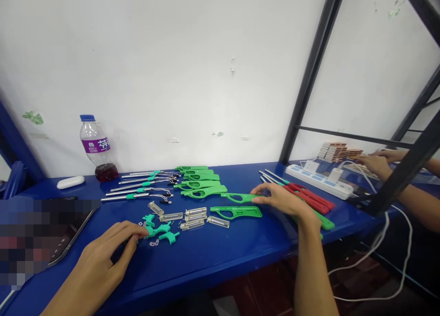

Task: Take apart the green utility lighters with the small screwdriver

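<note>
My right hand (283, 199) pinches the right end of a green lighter casing half (237, 198) with a trigger loop. Below it lies a second green casing half (237, 211), and more green casings (201, 181) are lined up behind. My left hand (110, 247) is closed, its fingertips on a teal trigger piece (160, 229) in a small pile; the fingers partly hide the contact. Beside the pile another teal trigger (169, 237) and tiny clear clips lie on the table. Several clear fuel tanks (195, 214) sit between my hands. Metal lighter rods (137, 194) with wires lie behind my left hand.
Red lighters (311, 197) lie beyond my right wrist, near a white power strip (319, 181) and a black frame post (309, 78). A drink bottle (96, 149), white case (70, 182) and dark device (74, 229) stand left. Another person's hands (376, 165) work at far right.
</note>
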The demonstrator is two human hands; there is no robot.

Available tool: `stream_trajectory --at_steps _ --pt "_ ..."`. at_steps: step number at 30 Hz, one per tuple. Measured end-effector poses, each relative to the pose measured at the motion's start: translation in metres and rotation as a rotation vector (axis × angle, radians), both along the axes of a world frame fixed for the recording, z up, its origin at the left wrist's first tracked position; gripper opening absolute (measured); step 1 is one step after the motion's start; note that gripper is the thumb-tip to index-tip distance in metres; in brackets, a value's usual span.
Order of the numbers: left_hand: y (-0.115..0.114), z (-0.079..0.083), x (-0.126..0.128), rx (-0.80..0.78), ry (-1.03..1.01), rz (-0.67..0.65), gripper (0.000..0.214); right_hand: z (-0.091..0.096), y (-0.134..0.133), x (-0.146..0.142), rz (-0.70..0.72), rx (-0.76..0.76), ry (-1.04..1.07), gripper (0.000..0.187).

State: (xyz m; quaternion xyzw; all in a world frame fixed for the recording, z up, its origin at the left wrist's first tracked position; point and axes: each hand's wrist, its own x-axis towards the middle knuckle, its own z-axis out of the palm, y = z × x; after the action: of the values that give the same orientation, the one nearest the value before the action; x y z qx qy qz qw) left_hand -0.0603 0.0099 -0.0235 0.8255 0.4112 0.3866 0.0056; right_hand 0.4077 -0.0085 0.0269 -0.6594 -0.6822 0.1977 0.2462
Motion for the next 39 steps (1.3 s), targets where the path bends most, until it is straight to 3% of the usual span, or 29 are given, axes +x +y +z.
stream_trajectory --at_steps 8,13,19,39 --pt "-0.001 -0.001 0.000 -0.019 0.026 -0.009 0.026 0.016 -0.012 -0.023 0.089 -0.042 -0.018 0.038" --pt "0.000 0.000 0.000 -0.022 0.039 -0.015 0.027 0.018 -0.007 -0.034 0.081 -0.135 -0.035 0.038" --pt "0.000 -0.002 -0.002 -0.056 0.052 0.001 0.027 0.021 -0.007 -0.038 0.102 -0.119 -0.045 0.037" --pt "-0.002 -0.002 -0.002 -0.049 0.060 -0.028 0.024 0.008 0.007 -0.034 0.128 -0.120 -0.094 0.042"
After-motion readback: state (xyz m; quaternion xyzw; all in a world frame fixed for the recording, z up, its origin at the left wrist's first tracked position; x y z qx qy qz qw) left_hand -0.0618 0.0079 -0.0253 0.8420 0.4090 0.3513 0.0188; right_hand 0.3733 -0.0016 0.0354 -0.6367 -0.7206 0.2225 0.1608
